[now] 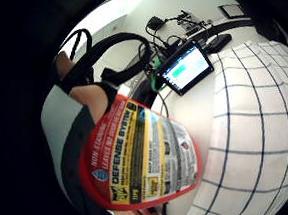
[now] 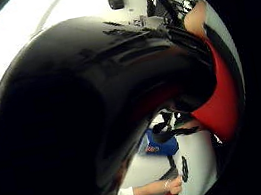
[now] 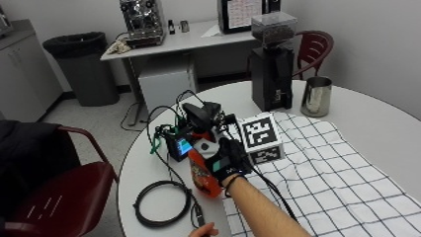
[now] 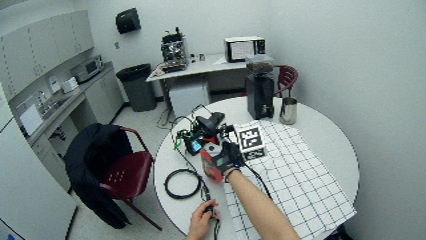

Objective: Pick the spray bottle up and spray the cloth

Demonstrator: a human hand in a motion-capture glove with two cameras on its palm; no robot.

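The bare hand (image 3: 205,230) rests at the table's (image 3: 375,123) near edge, by a coiled cable (image 3: 161,203); beside it the gloved right hand (image 3: 227,160) grips the red spray bottle (image 3: 205,175), fingers curled round its neck, lifted just left of the checked cloth (image 3: 329,173); only the little-finger palm view shows the bottle's yellow label (image 1: 140,157); the thumb view is mostly blocked by its black sprayer head (image 2: 88,115); beyond stand a grinder (image 3: 271,69) and steel cup (image 3: 316,96).
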